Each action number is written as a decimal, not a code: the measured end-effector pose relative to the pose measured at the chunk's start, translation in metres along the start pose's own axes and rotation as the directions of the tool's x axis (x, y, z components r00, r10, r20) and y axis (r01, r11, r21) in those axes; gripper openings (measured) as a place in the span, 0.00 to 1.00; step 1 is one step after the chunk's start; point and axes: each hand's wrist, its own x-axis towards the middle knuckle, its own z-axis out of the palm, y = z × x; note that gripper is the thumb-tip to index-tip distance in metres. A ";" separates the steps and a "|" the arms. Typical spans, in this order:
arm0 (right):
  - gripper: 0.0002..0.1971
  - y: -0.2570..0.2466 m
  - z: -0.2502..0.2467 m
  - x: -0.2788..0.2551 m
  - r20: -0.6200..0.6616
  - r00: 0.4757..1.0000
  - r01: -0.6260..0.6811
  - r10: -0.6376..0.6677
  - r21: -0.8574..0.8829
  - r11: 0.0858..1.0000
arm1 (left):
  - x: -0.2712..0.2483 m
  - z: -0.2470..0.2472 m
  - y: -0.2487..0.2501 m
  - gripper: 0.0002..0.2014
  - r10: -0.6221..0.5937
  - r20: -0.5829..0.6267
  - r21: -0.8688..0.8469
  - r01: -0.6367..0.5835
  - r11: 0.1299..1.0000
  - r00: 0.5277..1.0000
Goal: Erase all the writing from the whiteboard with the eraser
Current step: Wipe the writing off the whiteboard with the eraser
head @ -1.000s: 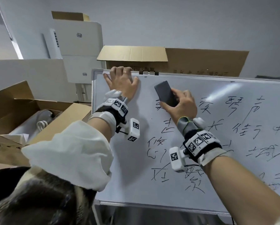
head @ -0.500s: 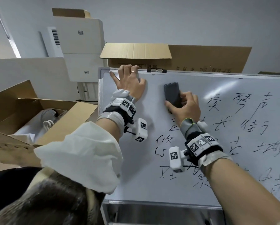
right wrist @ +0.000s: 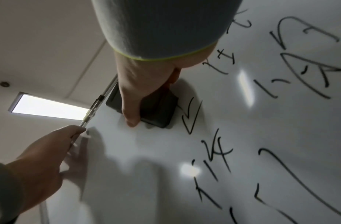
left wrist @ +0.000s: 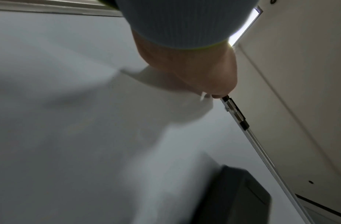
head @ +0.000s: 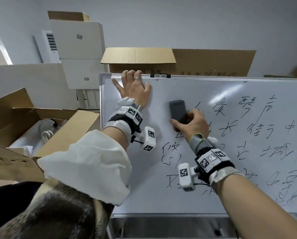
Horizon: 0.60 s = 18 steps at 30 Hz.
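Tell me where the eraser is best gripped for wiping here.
By its two long sides at the lower half, from below, as the right hand does: the eraser lies flat and upright on the whiteboard, leaving only its edges free.

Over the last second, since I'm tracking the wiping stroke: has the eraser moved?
Yes. The eraser, gripped by the right hand, has slid down the whiteboard, farther below the clip on its top edge.
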 end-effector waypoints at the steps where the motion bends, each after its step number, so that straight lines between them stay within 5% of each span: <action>1: 0.27 -0.006 0.006 -0.004 0.040 0.998 0.045 -0.045 -0.005 0.999 | 0.000 -0.001 -0.002 0.21 -0.002 0.000 0.003 0.002 1.000 1.000; 5: 0.27 -0.018 0.013 -0.009 0.088 0.976 0.207 -0.199 -0.092 0.974 | 0.003 -0.004 -0.006 0.18 -0.058 -0.080 0.004 0.059 0.998 0.995; 10: 0.27 0.011 -0.038 0.025 -0.078 0.997 0.009 -0.017 -0.101 0.995 | 0.005 0.001 0.010 0.21 -0.147 -0.083 0.051 0.151 0.987 0.986; 14: 0.28 0.016 -0.062 0.044 -0.145 0.988 0.038 -0.047 -0.064 0.997 | 0.008 0.016 0.055 0.30 0.029 -0.025 0.087 -0.027 0.996 0.999; 18: 0.31 0.033 -0.068 0.058 -0.199 0.980 -0.035 0.029 -0.026 0.999 | 0.007 0.028 0.092 0.27 0.132 0.190 0.076 -0.149 0.986 0.973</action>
